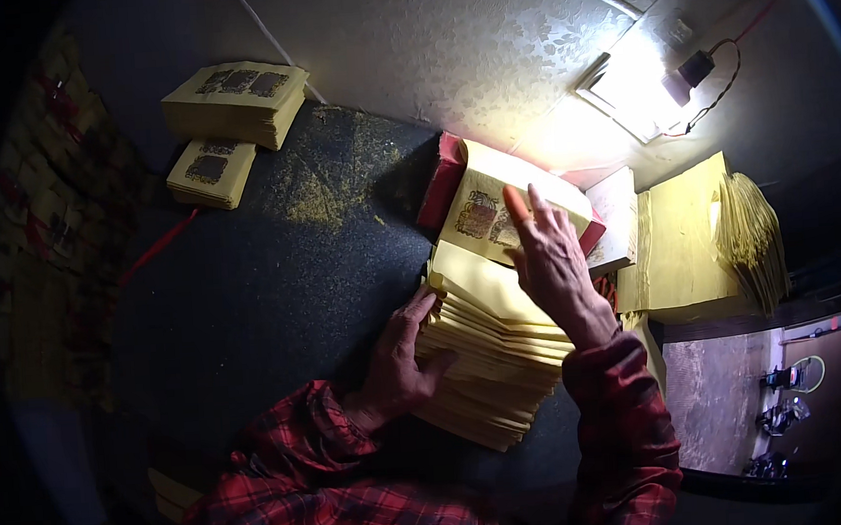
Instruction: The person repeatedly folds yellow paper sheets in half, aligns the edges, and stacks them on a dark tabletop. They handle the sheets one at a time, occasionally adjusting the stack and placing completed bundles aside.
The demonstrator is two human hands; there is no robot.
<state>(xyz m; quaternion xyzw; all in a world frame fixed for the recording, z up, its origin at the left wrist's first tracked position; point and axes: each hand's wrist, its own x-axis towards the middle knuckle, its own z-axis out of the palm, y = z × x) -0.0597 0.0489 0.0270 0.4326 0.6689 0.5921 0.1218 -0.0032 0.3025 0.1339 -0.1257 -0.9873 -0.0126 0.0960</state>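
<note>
A thick stack of folded yellow paper (489, 364) fans toward me on the dark table. My left hand (402, 360) is closed around its left edge, fingers bent against the layers and thumb over the near side. Just beyond, a red open-topped box (441, 179) holds yellow sheets (480, 215) printed with dark ornate panels. My right hand (557, 266) lies over those sheets, fingers stretched out, with an orange cover on one fingertip. No sheet shows gripped in it. The palm side of this hand is hidden, so contact with the paper is hard to judge.
Two piles of printed yellow paper (233, 105) stand at the far left of the dark table (248, 283). A red strip (158, 248) lies nearby. On the right are a white-topped block (612, 217) and plain yellow paper (684, 242). A bright lamp (655, 89) hangs by the wall.
</note>
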